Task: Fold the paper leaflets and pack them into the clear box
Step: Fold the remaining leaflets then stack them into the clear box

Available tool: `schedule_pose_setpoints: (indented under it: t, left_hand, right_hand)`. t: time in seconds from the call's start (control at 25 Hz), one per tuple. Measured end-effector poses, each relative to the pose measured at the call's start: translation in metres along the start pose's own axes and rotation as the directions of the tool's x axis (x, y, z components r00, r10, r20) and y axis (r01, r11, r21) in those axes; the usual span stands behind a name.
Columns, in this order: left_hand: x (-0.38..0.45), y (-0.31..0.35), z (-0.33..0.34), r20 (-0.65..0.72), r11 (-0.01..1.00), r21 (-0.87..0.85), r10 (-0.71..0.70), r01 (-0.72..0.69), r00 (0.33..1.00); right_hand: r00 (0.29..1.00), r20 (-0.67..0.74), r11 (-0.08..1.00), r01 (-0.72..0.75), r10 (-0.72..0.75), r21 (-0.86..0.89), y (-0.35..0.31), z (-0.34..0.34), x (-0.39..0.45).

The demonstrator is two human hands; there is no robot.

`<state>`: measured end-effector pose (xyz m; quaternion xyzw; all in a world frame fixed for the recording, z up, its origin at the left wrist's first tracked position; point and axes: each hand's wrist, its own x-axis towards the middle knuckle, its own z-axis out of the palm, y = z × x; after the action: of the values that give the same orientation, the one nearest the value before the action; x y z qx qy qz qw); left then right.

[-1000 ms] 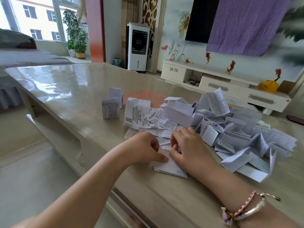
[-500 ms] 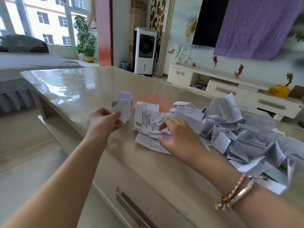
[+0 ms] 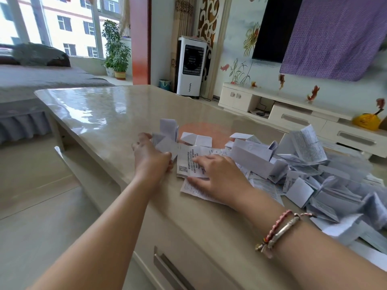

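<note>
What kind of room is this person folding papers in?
Most likely a home living room: a wall-mounted television above a low cream media cabinet, a potted plant by the window, and a standing air cooler.

Both forearms are reaching forward, converging toward the middle. Left hand is showing its back, fingers curling and gripping a folded leaflet just beyond its knuckles. Right hand is lying palm down, fingers straight and spread, pressing a printed sheet beneath it. Right wrist is wearing bracelets.
</note>
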<state>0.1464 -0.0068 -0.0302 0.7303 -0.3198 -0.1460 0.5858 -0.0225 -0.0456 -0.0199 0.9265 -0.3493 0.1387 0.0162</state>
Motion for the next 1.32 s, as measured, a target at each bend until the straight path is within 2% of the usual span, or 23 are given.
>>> schedule_pose_setpoints:
  t: [0.12, 0.2, 0.24, 0.36, 0.44, 0.48, 0.56, 0.64, 0.72, 0.96, 1.04, 1.16, 1.32]
  left_hand:
    - [-0.014, 0.005, -0.001, 0.047, 0.983, 0.112, 0.141, -0.145, 0.989]
    - [-0.022, 0.007, -0.001, 0.076, 0.971, 0.117, 0.202, -0.21, 0.976]
    - [-0.025, 0.007, 0.0, 0.083, 0.968, 0.111, 0.219, -0.227, 0.972]
    - [-0.032, 0.01, 0.0, 0.082, 0.968, 0.11, 0.217, -0.226, 0.973]
    - [-0.037, 0.01, -0.002, 0.069, 0.961, 0.142, 0.229, -0.237, 0.971]
    - [-0.04, 0.011, -0.003, 0.066, 0.954, 0.156, 0.248, -0.256, 0.967]
    - [-0.045, 0.012, -0.003, 0.064, 0.94, 0.176, 0.285, -0.292, 0.956]
    - [-0.052, 0.014, -0.001, 0.072, 0.93, 0.179, 0.314, -0.322, 0.947]
    - [-0.055, 0.015, 0.001, 0.08, 0.917, 0.181, 0.346, -0.355, 0.935]
    - [-0.06, 0.015, 0.007, 0.099, 0.896, 0.159, 0.404, -0.415, 0.91]
    - [-0.061, 0.017, 0.008, 0.086, 0.891, 0.128, 0.427, -0.435, 0.9]
    - [-0.061, 0.022, 0.009, 0.096, 0.893, 0.038, 0.444, -0.449, 0.891]
    - [-0.064, 0.028, 0.011, 0.192, 0.934, -0.052, 0.357, -0.354, 0.914]
  right_hand:
    - [0.995, -0.034, 0.995, 0.093, -0.094, -0.029, 0.004, -0.003, -0.011]
    - [0.979, -0.118, 0.984, 0.156, -0.166, -0.088, 0.006, -0.002, -0.019]
    - [0.973, -0.168, 0.985, 0.142, -0.157, -0.095, 0.007, -0.002, -0.023]
    - [0.964, -0.264, 0.999, -0.029, 0.038, 0.037, 0.01, -0.009, -0.035]
    - [0.921, -0.313, 0.957, -0.156, 0.231, 0.245, 0.015, -0.017, -0.044]
    - [0.892, -0.318, 0.905, -0.191, 0.322, 0.38, 0.018, -0.024, -0.048]
    - [0.845, -0.252, 0.729, -0.213, 0.472, 0.65, 0.02, -0.039, -0.053]
    - [0.845, -0.142, 0.525, -0.18, 0.516, 0.832, 0.021, -0.052, -0.055]
    - [0.863, -0.089, 0.402, -0.138, 0.498, 0.905, 0.019, -0.061, -0.055]
    - [0.876, -0.14, 0.25, 0.024, 0.461, 0.968, 0.009, -0.082, -0.051]
    - [0.874, -0.192, 0.259, 0.08, 0.445, 0.963, 0.008, -0.084, -0.051]
    - [0.881, -0.29, 0.37, 0.146, 0.373, 0.918, 0.011, -0.083, -0.053]
    - [0.89, -0.286, 0.473, 0.093, 0.356, 0.876, 0.024, -0.07, -0.063]
